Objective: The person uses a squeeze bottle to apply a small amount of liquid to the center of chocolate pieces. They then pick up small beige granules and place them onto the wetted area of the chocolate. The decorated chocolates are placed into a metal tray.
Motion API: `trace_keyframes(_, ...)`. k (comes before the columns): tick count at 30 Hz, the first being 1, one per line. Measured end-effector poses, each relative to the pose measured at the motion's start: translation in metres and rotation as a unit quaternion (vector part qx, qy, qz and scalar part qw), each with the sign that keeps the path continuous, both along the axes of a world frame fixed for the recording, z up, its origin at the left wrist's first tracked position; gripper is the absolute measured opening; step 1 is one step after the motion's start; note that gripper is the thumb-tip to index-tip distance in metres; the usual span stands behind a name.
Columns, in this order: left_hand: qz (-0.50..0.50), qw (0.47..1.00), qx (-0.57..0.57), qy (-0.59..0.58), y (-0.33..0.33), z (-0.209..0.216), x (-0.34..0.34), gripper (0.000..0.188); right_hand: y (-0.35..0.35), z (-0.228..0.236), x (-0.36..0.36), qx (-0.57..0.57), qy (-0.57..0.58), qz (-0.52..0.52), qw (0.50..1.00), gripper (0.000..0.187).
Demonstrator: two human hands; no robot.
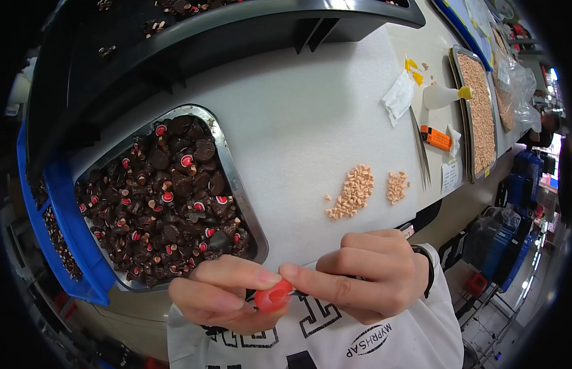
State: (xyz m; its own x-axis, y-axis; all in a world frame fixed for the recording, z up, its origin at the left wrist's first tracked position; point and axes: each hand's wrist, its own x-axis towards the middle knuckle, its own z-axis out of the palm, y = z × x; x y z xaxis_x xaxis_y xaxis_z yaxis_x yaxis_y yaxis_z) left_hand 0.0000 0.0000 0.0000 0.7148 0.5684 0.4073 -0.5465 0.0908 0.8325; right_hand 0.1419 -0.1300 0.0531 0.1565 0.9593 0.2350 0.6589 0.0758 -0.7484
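Observation:
Close in front of my body, my left hand [230,292] pinches a small glossy red rounded piece [272,297] between thumb and fingers. My right hand [369,277] meets it from the other side, its index fingertip at the red piece's edge and the other fingers curled. Whatever the right fingertips pinch is too small and hidden to name. Left of my hands, a metal tray [233,178] is heaped with dark brown pieces [169,160], some bearing red and tan parts. Beyond my right hand lie a larger pile of small beige pieces [355,194] and a smaller beige pile [397,187].
A black tray [236,31] stands raised along the back; a blue bin [77,227] sits at far left. On the right are tweezers [421,147], an orange box-shaped item [436,138], a squeeze bottle [441,96], a crumpled tissue [398,98] and a tray of beige pieces [478,117].

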Motion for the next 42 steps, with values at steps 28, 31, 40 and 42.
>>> trace_keyframes(28, -0.016, 1.000, -0.005, 0.007, -0.0004, 0.0009, -0.0027, 0.058, -0.0017, 0.0003, 0.0014, -0.003, -0.024, -0.001, 1.000, 0.046)
trace_keyframes(31, -0.020, 1.000, -0.003, 0.004, 0.0004, 0.0006, -0.0021, 0.059, -0.0019, 0.0023, 0.0017, -0.001, -0.032, -0.004, 0.999, 0.045)
trace_keyframes(40, -0.017, 1.000, -0.018, -0.010, 0.0000, -0.0010, -0.0002, 0.057, -0.0012, 0.0007, 0.0010, 0.002, -0.015, -0.001, 1.000, 0.047)
trace_keyframes(42, -0.015, 1.000, -0.010, -0.011, 0.0000, -0.0019, -0.0005, 0.057, -0.0011, 0.0007, 0.0013, 0.000, -0.021, 0.002, 1.000, 0.047)
